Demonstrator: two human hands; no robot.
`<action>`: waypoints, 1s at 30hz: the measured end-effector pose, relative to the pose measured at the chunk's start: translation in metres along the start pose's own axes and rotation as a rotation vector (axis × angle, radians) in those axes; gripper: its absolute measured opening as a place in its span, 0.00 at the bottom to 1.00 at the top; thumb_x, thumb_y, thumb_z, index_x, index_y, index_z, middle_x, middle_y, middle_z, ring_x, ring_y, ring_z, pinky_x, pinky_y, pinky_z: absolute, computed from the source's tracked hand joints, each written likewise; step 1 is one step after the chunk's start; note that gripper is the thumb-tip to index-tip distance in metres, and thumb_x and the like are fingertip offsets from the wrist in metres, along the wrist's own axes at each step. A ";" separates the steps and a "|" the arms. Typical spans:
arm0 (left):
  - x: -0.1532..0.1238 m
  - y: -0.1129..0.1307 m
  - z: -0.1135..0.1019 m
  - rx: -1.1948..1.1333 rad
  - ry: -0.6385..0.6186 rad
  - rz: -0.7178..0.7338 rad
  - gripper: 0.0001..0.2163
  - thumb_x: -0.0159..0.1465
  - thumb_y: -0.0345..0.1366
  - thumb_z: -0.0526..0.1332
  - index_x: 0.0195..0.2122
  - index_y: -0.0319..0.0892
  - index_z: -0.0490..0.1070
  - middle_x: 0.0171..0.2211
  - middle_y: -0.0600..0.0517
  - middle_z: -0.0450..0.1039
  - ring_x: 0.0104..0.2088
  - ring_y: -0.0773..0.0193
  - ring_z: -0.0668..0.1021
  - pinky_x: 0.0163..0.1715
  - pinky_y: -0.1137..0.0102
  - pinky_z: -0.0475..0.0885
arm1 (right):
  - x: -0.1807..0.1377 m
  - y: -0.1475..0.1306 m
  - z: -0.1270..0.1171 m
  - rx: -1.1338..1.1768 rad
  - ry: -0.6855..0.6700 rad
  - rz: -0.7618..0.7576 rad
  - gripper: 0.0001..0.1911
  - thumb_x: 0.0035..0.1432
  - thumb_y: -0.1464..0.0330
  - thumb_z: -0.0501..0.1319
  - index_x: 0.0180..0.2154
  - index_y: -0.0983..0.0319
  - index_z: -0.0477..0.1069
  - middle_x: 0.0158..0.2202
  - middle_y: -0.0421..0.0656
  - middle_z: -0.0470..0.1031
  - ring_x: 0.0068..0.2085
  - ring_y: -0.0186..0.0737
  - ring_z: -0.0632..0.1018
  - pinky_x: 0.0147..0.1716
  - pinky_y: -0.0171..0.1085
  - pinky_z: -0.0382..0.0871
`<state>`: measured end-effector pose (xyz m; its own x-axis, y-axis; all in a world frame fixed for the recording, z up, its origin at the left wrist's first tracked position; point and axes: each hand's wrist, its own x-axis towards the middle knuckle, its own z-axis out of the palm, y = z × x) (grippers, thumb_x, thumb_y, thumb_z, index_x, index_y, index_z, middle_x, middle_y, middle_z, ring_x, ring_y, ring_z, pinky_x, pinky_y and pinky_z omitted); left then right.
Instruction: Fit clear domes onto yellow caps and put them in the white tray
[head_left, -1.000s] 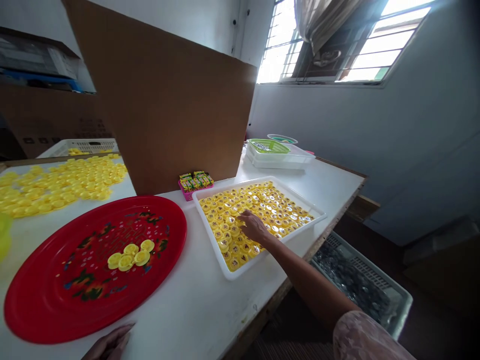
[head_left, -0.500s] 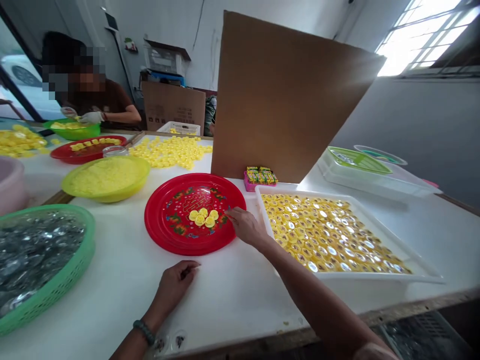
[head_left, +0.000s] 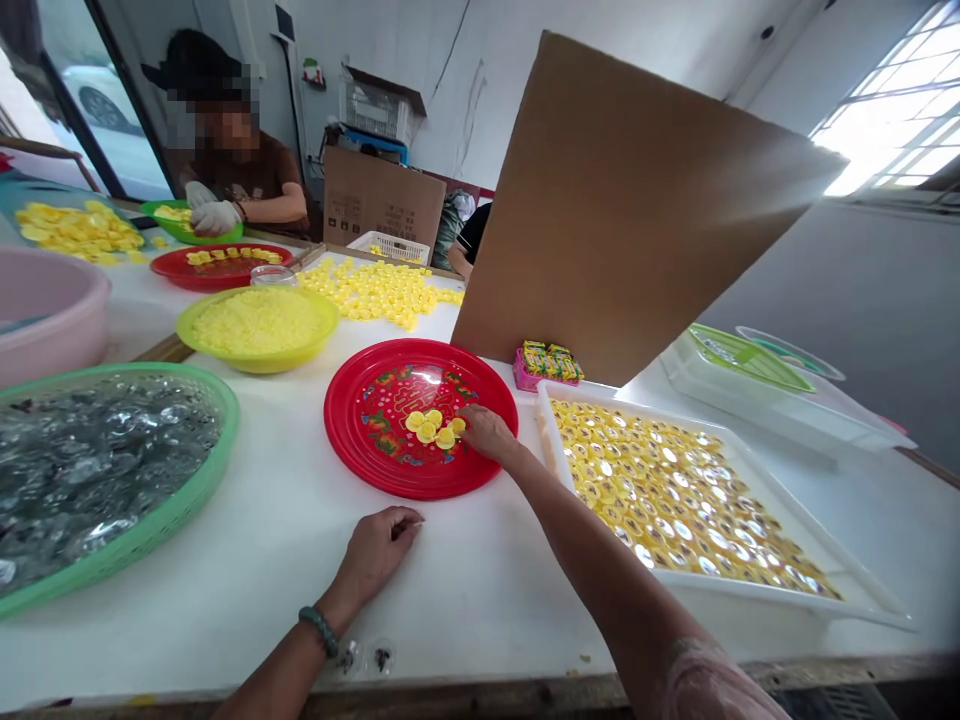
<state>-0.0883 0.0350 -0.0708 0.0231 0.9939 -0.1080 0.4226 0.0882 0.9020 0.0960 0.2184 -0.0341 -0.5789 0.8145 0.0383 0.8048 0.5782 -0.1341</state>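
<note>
A large red patterned plate (head_left: 352,440) lies in front of me with several small yellow round pieces (head_left: 426,432) near its middle. Over the plate's right side, my right hand (head_left: 487,434) has its fingertips closed at the rightmost yellow piece (head_left: 457,427). My left hand (head_left: 381,548) rests on the white table just below the plate, fingers curled and pressed together. A tiny pale tip shows at its fingertips, too small to name. To the right, a white tray (head_left: 556,455) holds rows of yellow pieces under shiny clear covers.
Left stand a green basket (head_left: 225,440) of clear plastic pieces, a yellow bowl (head_left: 330,335) and a pink basin (head_left: 60,310). A cardboard sheet (head_left: 622,200) rises behind a pink box (head_left: 525,378) of small packets. A gloved co-worker (head_left: 262,190) sits at the far left.
My right hand has moved inward over the plate, its fingertips now at a yellow piece. My left hand stays near the plate's front edge. The view has shifted left.
</note>
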 end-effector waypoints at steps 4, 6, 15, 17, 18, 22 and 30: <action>0.001 -0.001 0.000 0.001 0.001 -0.001 0.12 0.58 0.39 0.55 0.36 0.42 0.75 0.32 0.50 0.78 0.33 0.61 0.78 0.37 0.69 0.71 | 0.001 -0.002 0.003 0.013 0.003 0.025 0.17 0.56 0.70 0.59 0.49 0.62 0.68 0.47 0.47 0.73 0.48 0.42 0.72 0.44 0.33 0.65; 0.000 -0.002 -0.001 0.002 -0.001 -0.001 0.12 0.58 0.40 0.55 0.36 0.42 0.75 0.33 0.50 0.78 0.33 0.61 0.78 0.37 0.69 0.71 | 0.000 -0.002 0.000 0.013 0.028 0.075 0.15 0.56 0.69 0.59 0.46 0.63 0.70 0.45 0.48 0.73 0.46 0.43 0.73 0.42 0.33 0.66; 0.000 -0.002 -0.007 0.041 0.073 -0.069 0.13 0.56 0.39 0.55 0.35 0.41 0.76 0.28 0.52 0.77 0.26 0.63 0.76 0.29 0.71 0.69 | -0.086 -0.049 -0.031 0.062 0.166 0.069 0.12 0.60 0.63 0.55 0.43 0.63 0.67 0.38 0.46 0.73 0.37 0.39 0.73 0.35 0.33 0.63; 0.001 -0.002 -0.008 0.045 0.099 -0.072 0.12 0.56 0.38 0.55 0.35 0.41 0.76 0.28 0.52 0.78 0.26 0.64 0.75 0.29 0.72 0.68 | -0.113 -0.070 -0.024 0.103 0.114 0.007 0.10 0.59 0.64 0.56 0.39 0.63 0.68 0.36 0.44 0.73 0.34 0.37 0.73 0.32 0.33 0.62; 0.002 -0.002 -0.009 0.049 0.106 -0.077 0.12 0.56 0.38 0.55 0.34 0.42 0.76 0.29 0.52 0.78 0.26 0.64 0.75 0.29 0.72 0.68 | -0.123 -0.080 -0.017 0.114 0.068 -0.004 0.09 0.58 0.64 0.57 0.38 0.63 0.68 0.35 0.44 0.73 0.33 0.37 0.73 0.31 0.33 0.61; 0.004 -0.001 -0.011 0.076 0.112 -0.100 0.12 0.55 0.38 0.55 0.35 0.42 0.76 0.31 0.52 0.78 0.26 0.65 0.75 0.29 0.73 0.67 | -0.143 -0.108 0.014 0.121 -0.046 0.025 0.10 0.57 0.65 0.59 0.40 0.63 0.68 0.35 0.45 0.73 0.34 0.39 0.73 0.32 0.34 0.62; 0.004 -0.011 -0.018 0.209 0.107 -0.067 0.16 0.55 0.46 0.55 0.37 0.42 0.74 0.25 0.53 0.76 0.25 0.63 0.75 0.26 0.72 0.66 | -0.171 -0.140 0.025 0.219 0.216 -0.044 0.15 0.62 0.61 0.53 0.46 0.63 0.66 0.37 0.46 0.72 0.41 0.41 0.71 0.41 0.35 0.64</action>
<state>-0.1089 0.0396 -0.0742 -0.1023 0.9887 -0.1096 0.5985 0.1492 0.7871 0.0793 -0.0026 -0.0468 -0.5525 0.7934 0.2554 0.7181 0.6087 -0.3374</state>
